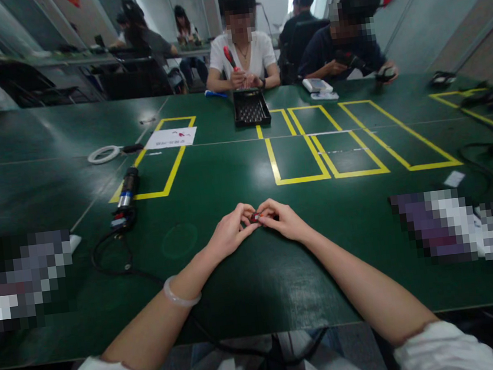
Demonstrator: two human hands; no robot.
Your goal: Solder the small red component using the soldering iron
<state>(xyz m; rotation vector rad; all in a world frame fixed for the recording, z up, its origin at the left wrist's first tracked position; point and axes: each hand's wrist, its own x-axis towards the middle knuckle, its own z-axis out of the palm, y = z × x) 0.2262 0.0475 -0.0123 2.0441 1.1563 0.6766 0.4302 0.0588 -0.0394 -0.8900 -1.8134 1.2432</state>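
My left hand and my right hand meet at the middle of the green table, fingertips pinched together. Between them sits a tiny red and dark part, too small to name. Both hands hold it just above the table top. A pale bangle circles my left wrist. An electric screwdriver lies to the left of my hands, its black cable looping toward the table's near edge.
Yellow tape rectangles mark the table ahead. A black tray stands at the far side before a seated person holding a red-handled tool. A white ring and a paper card lie far left. Cables run at the right.
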